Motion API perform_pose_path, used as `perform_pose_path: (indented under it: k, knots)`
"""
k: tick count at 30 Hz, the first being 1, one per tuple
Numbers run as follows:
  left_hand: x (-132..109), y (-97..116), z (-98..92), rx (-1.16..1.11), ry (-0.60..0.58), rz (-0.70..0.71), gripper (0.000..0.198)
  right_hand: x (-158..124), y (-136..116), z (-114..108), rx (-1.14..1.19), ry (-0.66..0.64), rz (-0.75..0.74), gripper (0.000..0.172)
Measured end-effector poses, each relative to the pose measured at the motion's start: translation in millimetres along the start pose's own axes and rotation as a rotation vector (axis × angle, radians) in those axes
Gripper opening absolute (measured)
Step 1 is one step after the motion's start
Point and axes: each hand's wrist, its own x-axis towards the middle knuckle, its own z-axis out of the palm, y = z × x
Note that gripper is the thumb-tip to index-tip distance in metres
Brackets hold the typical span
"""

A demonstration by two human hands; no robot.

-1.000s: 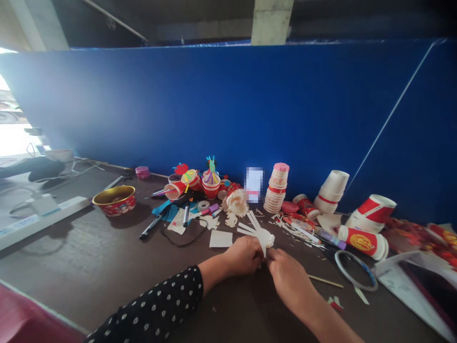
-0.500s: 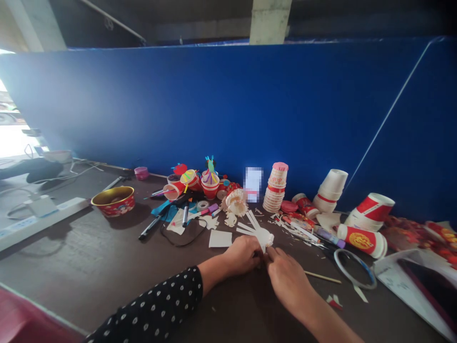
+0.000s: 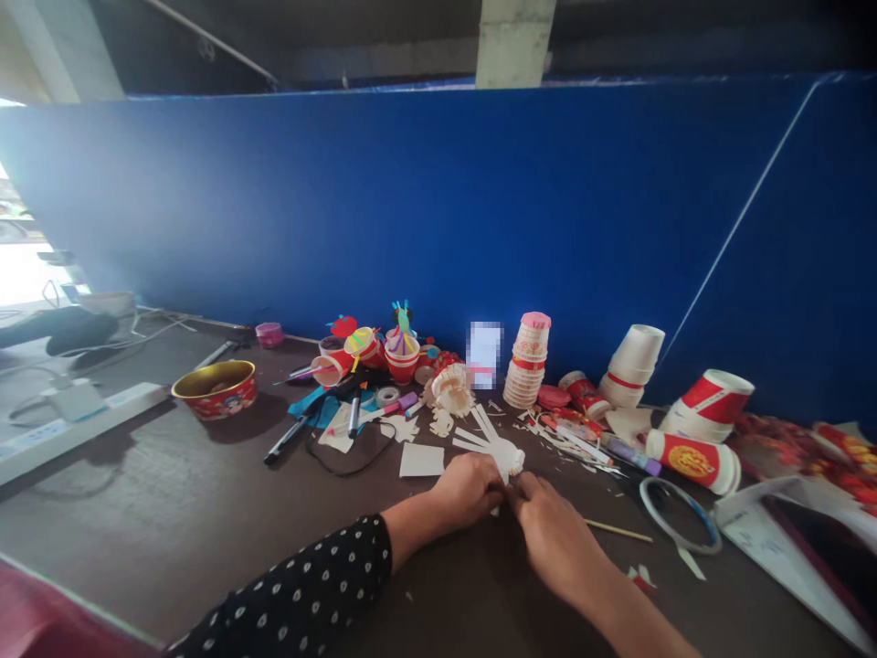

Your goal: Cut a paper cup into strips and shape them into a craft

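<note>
Both my hands meet at the front of the dark table, holding a white paper piece point(image 3: 505, 454) with several long cut strips fanning up and to the left. My left hand point(image 3: 468, 491) grips its lower left side, and my right hand point(image 3: 554, 535) pinches its lower edge. My fingers hide the base of the piece. A square of white paper point(image 3: 422, 460) lies just left of my left hand. Paper scraps and a thin wooden stick point(image 3: 618, 531) lie near my right hand.
Behind my hands stand a frilled paper-cup craft point(image 3: 452, 390), stacked paper cups point(image 3: 526, 361), and marker pens point(image 3: 354, 416). A red cup point(image 3: 693, 461) lies on its side at the right. A gold-rimmed red bowl point(image 3: 215, 388) sits at the left, and a blue wall point(image 3: 411, 210) closes the back.
My right fingers have shifted slightly at the lower edge of the paper piece. The whole scene has drifted slightly left in view, and my left hand has barely moved.
</note>
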Motion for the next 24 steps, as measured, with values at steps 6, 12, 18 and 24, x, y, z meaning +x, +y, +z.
perform_pose_path:
  k: [6, 12, 18, 24]
  knots:
    - [0.2, 0.3, 1.5, 0.039, 0.006, 0.009, 0.009, -4.0, 9.4, -4.5, 0.104, 0.013, -0.009, 0.036]
    - [2.1, 0.9, 0.1, 0.078, -0.014, -0.011, 0.01, -6.7, -3.9, -7.7, -0.041, 0.012, -0.053, 0.036]
    - [-1.8, 0.7, 0.3, 0.065, 0.023, 0.012, 0.016, -3.8, -5.4, -2.3, -0.134, 0.03, -0.065, 0.035]
    - [-3.1, 0.9, 0.4, 0.027, 0.08, -0.029, 0.024, 0.1, -2.1, 4.9, -0.168, 0.057, -0.062, 0.036]
